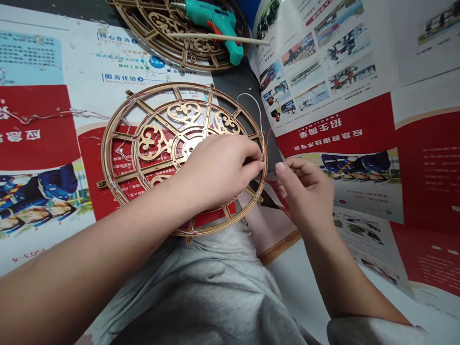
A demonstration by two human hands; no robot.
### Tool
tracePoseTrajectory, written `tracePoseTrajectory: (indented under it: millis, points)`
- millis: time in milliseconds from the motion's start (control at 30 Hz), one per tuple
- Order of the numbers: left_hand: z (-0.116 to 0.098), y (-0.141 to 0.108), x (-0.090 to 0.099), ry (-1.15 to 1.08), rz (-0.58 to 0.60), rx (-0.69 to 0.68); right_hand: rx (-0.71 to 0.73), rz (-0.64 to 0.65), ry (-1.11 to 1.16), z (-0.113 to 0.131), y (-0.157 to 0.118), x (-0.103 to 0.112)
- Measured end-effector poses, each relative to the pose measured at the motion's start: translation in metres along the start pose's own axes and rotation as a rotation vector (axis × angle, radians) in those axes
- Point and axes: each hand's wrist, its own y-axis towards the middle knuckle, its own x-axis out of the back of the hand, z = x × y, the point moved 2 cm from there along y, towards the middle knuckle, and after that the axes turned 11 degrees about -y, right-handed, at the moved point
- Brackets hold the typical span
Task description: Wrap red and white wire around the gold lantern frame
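A round gold openwork frame point(143, 106) with scroll ornaments lies flat near the table's front edge, thin red and white wires running along its rings. My left hand point(226, 167) reaches across it, thumb and forefinger pinched at the right rim beside a white wire point(256, 99) that loops up and over the edge. Just right of the rim is my right hand point(305, 191), its fingers curled and thumb tip near the forefinger. Whatever the right fingers hold is too small to make out. Red wire passes below that hand.
Behind lies a second gold frame point(143, 29) with a teal glue gun point(212, 18) and a pale stick point(247, 40) on it. Printed sheets point(345, 115) cover the table and rise at the right. A loose wire point(53, 115) trails left. Clear bits lie at the upper left.
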Motion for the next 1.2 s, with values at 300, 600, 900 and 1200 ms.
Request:
tracePoseTrajectory:
  millis: [300, 600, 900, 1200]
  points:
    - [-0.003, -0.001, 0.001, 0.019, 0.010, -0.013, 0.059, 0.366, 0.117, 0.042, 0.034, -0.003]
    - [-0.005, -0.001, 0.002, -0.039, 0.026, -0.003, 0.095, 0.382, 0.158, 0.039, 0.043, -0.005]
    - [-0.007, 0.000, 0.003, -0.079, 0.006, 0.050, 0.056, 0.381, 0.237, 0.033, 0.047, -0.009]
    - [-0.014, -0.004, 0.011, -0.026, -0.043, 0.072, 0.066, 0.363, 0.299, 0.026, 0.049, -0.013]
